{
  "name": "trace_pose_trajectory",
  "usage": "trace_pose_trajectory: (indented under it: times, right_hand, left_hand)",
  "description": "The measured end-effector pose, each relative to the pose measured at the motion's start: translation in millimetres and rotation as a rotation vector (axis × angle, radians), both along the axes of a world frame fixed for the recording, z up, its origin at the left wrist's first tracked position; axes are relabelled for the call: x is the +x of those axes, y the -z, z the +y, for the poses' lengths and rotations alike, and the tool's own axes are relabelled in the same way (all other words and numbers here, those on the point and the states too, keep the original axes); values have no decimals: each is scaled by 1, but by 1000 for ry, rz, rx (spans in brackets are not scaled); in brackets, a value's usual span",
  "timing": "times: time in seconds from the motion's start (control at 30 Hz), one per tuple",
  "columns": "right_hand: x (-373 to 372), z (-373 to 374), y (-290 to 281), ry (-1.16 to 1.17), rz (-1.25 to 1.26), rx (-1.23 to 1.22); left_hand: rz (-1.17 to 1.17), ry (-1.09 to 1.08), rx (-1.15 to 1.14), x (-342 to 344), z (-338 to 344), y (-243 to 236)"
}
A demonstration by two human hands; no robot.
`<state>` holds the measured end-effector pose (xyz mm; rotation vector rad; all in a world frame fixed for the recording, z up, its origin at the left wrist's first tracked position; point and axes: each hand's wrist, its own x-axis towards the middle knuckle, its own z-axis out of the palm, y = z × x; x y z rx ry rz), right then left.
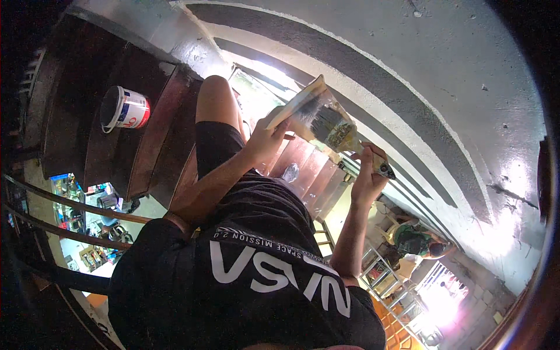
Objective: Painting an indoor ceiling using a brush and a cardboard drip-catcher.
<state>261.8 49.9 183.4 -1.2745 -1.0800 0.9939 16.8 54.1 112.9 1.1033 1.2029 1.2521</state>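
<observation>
My left hand (267, 139) is closed on the edge of a pale, paint-smeared container (314, 92), tilted in front of me; whether it is plastic or card I cannot tell. Inside its opening lie the dark bristles of a wide paintbrush (331, 127). The fingers of my right hand (368, 178) are wrapped round the brush's stained handle, to the right of the container. Dark grey and whitish paint marks both brush and container. Just beyond my hands is a wall (373, 76) with curved dark grey and pale bands.
Brown wooden stairs (160, 131) wind around me. A white and red bucket (125, 109) stands on a tread at the left. Curved railings (76, 204) run at the lower left, above a cluttered lower floor. At the lower right are a metal ladder (388, 280) and another person (414, 239).
</observation>
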Motion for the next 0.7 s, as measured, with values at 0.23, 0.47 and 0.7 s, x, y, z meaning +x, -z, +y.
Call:
trace_pose_trajectory:
  times: [0.23, 0.47, 0.7]
  right_hand:
    - [-7, 1, 5, 67, -394, 64]
    - [-12, -3, 15, 11, -355, 175]
    - [-3, 3, 10, 32, -372, 25]
  left_hand:
    - [65, 44, -39, 6, -6, -3]
    - [162, -56, -57, 12, -6, 6]
    - [-68, -75, -110, -14, 6, 3]
